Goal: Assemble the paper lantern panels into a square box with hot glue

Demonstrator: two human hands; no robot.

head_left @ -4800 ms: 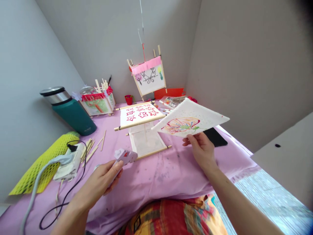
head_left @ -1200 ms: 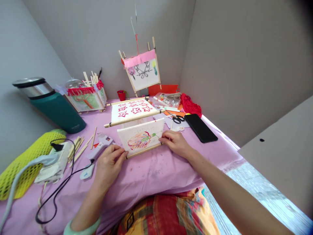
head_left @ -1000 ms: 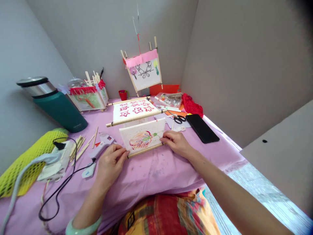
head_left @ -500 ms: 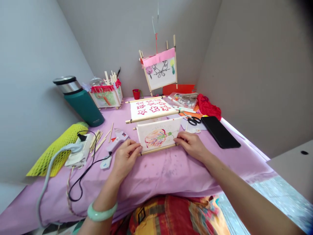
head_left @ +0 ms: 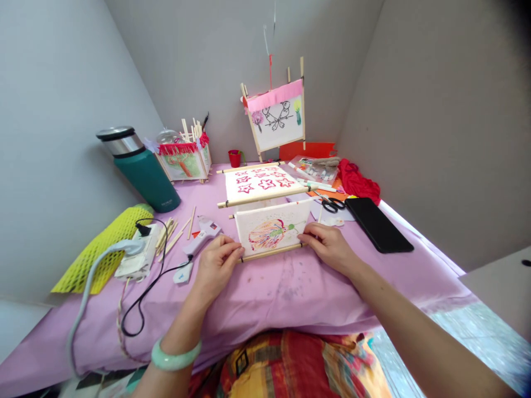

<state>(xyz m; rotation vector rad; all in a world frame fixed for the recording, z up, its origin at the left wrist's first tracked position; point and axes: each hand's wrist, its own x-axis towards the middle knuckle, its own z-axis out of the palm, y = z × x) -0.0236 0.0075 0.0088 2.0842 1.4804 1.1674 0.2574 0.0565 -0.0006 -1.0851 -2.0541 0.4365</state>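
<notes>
A handmade lantern (head_left: 269,235) of white panels on wooden sticks lies on its side before me. Its front panel carries a multicoloured drawing with a green part; the top panel (head_left: 265,182) shows red star outlines. My left hand (head_left: 218,268), with a pale green bangle on its wrist, pinches the front panel's lower left corner by the stick. At the lower right corner, the thumb and fingers of my right hand (head_left: 327,246) close on the panel's edge. Left of my left hand lies a white glue gun (head_left: 203,237). The lantern's far side is hidden.
A teal bottle (head_left: 145,177), a stick-filled box (head_left: 182,160) and a power strip (head_left: 135,260) stand left. Scissors (head_left: 332,205), a black phone (head_left: 378,225) and red cloth (head_left: 359,181) lie right. Another lantern (head_left: 277,119) hangs behind over the purple tablecloth (head_left: 269,304).
The whole scene has shifted slightly right in view as the camera turned a little. Both hands keep the same grip on the lantern, which shows no clear movement on the table.
</notes>
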